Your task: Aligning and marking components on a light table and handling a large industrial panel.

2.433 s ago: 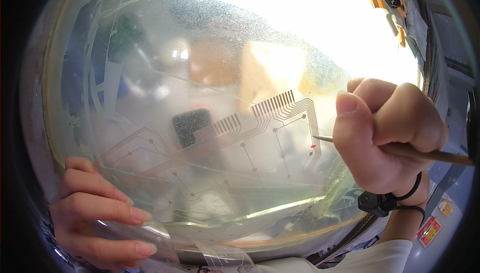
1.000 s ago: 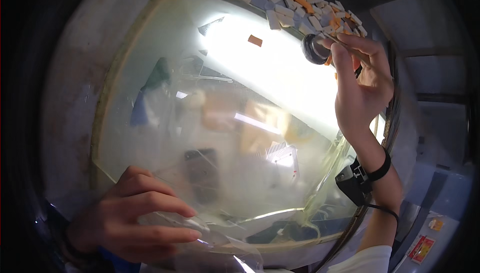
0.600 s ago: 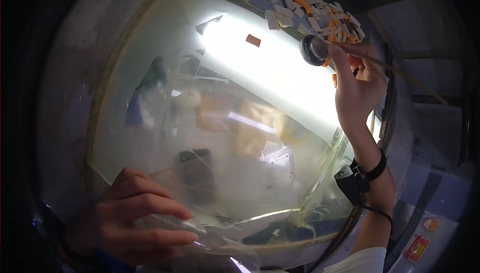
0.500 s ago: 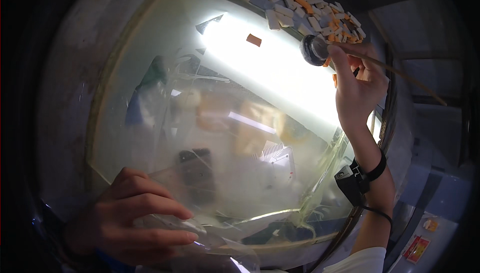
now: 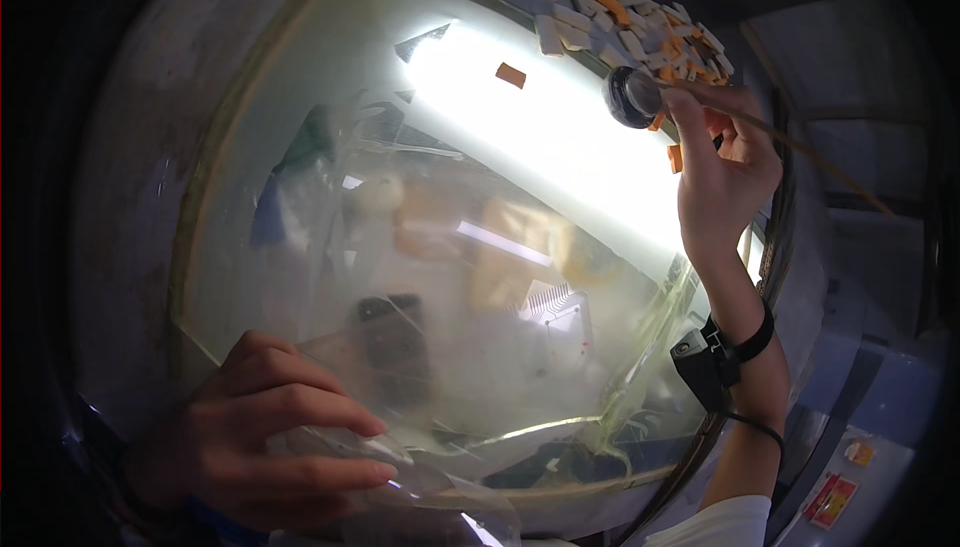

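Observation:
My right hand is closed on a thin brown stick, pinched near its lower end between thumb and fingers. That end meets a small round dark-rimmed pot at the far right of the glowing panel; the stick's very tip cannot be made out. Low on the left, my left hand curls its fingers over a crumpled clear plastic sheet. Thumb and inner fingers of that hand are partly hidden. A black device is strapped round my right wrist.
A bright lamp strip shines up through the glass worktop. One small orange-brown block lies on the lit part. Many white and orange blocks are heaped along the far edge. A dark phone-like shape shows hazily mid-panel.
Hardly anything differs. My right hand sits slightly farther right, its stick still at the pot, and the whole view has shifted a touch. My left hand keeps its place on the plastic.

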Demonstrator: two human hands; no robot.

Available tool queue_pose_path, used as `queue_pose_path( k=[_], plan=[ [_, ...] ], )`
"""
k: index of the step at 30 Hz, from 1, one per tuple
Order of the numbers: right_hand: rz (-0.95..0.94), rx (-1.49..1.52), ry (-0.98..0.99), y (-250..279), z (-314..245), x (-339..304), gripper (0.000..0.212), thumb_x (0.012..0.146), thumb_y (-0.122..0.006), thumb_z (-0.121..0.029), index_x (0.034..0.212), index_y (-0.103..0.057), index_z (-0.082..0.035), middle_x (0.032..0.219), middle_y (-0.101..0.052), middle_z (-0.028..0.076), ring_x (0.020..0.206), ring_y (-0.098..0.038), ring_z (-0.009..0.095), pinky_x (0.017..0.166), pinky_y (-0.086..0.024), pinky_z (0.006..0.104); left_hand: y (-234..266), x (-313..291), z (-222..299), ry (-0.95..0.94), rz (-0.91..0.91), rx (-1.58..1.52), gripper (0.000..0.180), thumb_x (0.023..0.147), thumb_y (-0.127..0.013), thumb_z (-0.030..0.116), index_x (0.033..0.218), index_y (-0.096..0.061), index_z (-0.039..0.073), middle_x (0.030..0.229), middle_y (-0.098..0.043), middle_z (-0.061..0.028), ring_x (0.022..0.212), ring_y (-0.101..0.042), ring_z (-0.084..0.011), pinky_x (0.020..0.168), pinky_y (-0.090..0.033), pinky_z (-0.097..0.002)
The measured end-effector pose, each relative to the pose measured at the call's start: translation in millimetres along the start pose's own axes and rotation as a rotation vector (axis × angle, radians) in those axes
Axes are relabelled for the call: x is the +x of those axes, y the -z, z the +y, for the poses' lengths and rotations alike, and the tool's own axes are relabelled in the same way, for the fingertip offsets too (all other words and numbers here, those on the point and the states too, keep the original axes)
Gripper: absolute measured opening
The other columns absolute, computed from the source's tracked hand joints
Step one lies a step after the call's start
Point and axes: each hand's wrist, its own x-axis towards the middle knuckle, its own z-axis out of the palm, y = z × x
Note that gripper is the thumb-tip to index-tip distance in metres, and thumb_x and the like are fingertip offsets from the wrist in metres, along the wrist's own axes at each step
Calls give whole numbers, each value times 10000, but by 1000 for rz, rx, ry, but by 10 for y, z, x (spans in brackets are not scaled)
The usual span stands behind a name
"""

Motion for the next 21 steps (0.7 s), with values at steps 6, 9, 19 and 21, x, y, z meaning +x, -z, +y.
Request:
queue_pose_path(
  k=[6, 9, 19, 21],
  plan=[
    [-188, 141, -153, 195, -338, -186, 90, 724, -573, 45, 794, -617, 11, 771, -589, 40, 670, -508, 77, 615, -395, 205, -77, 3, -46, 14, 17, -1, 229, 611, -656, 158, 838, -668, 183, 896, -588, 5, 747, -520, -155, 664, -374, -280],
    [-381, 589, -277, 309, -516, -394, 117, 788, -523, -47, 706, -557, 30, 705, -563, 94, 611, -509, 105, 538, -391, 219, -59, -20, 79, 47, 13, 38, 235, 594, -655, 152, 825, -670, 189, 890, -588, 5, 734, -516, -159, 661, -374, -284],
    [-658, 418, -311, 527, -609, -642, 239, 715, -675, -25, 607, -462, -42, 520, -518, 43, 455, -434, 61, 412, -304, 196, -190, -46, 15, 31, -17, 34, 203, 637, -663, 244, 838, -661, 215, 863, -598, -12, 705, -501, -165, 605, -330, -302],
    [-657, 403, -275, 508, -632, -619, 318, 687, -667, 58, 595, -395, -78, 528, -516, 37, 466, -442, 54, 409, -310, 202, -134, -62, 91, 43, -33, 52, 206, 640, -665, 249, 842, -658, 210, 862, -596, -14, 699, -497, -166, 601, -326, -302]
  ],
)
